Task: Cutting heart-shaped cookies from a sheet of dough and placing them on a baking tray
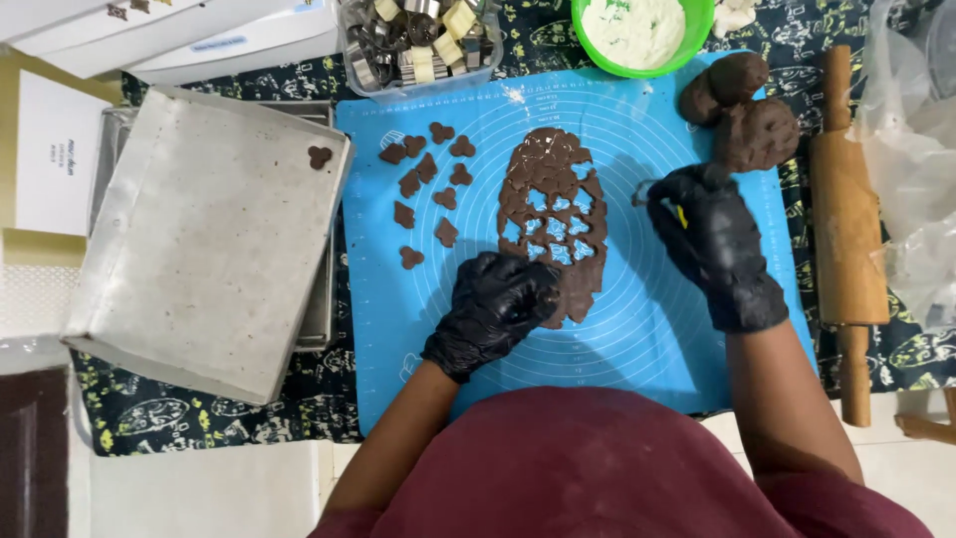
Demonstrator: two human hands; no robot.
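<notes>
— Maroon shirt (pixel 617 468) fills the bottom middle of the frame, closest to the lens; what are the arms doing above it?

— Both reach up onto the blue mat (pixel 647 329). The left hand (pixel 495 304), in a black glove, lies palm down at the lower centre, fingers curled together and pressing on the bottom edge of the rolled brown dough sheet (pixel 553 214).

— And the other?

— The right hand (pixel 715 239), also gloved in black, sits right of centre, fingers closed around a small cutter (pixel 649 191), its metal rim showing just beside the sheet's right edge.

— Where is the dough exactly?

— Middle of the mat, an upright oval full of cut-out holes. To its left lie loose cut shapes (pixel 428 189), well apart from each other.

— Anything crowding the hands?

— Lumps of spare dough (pixel 747 115) sit just above the right hand, at the upper right. A wooden rolling pin (pixel 846 229) lies along the mat's right edge. On the left a lined baking tray (pixel 199 239) carries one cut piece (pixel 319 156). Along the top: a clear tub of cutters (pixel 418 40) and a green bowl of flour (pixel 637 30).
</notes>
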